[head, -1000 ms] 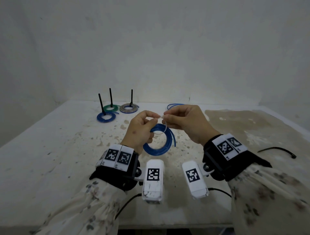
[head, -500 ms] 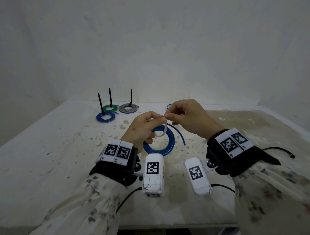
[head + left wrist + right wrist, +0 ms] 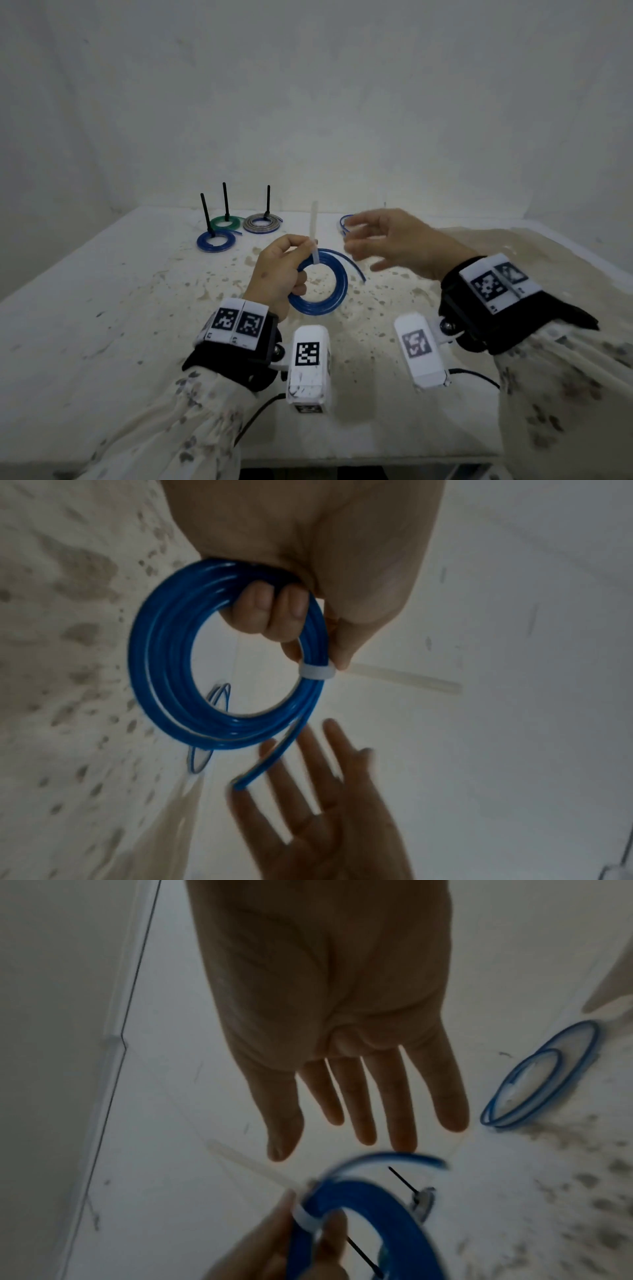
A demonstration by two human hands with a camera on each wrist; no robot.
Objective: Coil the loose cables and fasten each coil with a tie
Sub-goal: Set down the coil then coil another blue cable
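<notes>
My left hand [image 3: 279, 270] grips a coiled blue cable [image 3: 322, 301] [image 3: 164, 653] [image 3: 377, 1202] above the table, fingers curled through the ring. A white tie [image 3: 313, 236] [image 3: 316, 672] [image 3: 304, 1218] is cinched round the coil beside my thumb, and its long tail [image 3: 404, 679] sticks up. One cable end [image 3: 356, 270] juts out to the right. My right hand [image 3: 387, 240] [image 3: 359, 1096] hovers just right of the tie, fingers spread and holding nothing. A loose blue cable [image 3: 344, 222] [image 3: 544, 1074] lies in thin loops on the table behind it.
Three tied coils with upright black tie tails stand at the back left: blue [image 3: 215, 240], green [image 3: 226, 222] and grey [image 3: 262, 222]. The stained white table [image 3: 102, 308] meets the wall close behind them.
My right hand has pulled the tie tight on the coil, let go of its tail and opened, drifting to the right. The left hand keeps holding the coil.
</notes>
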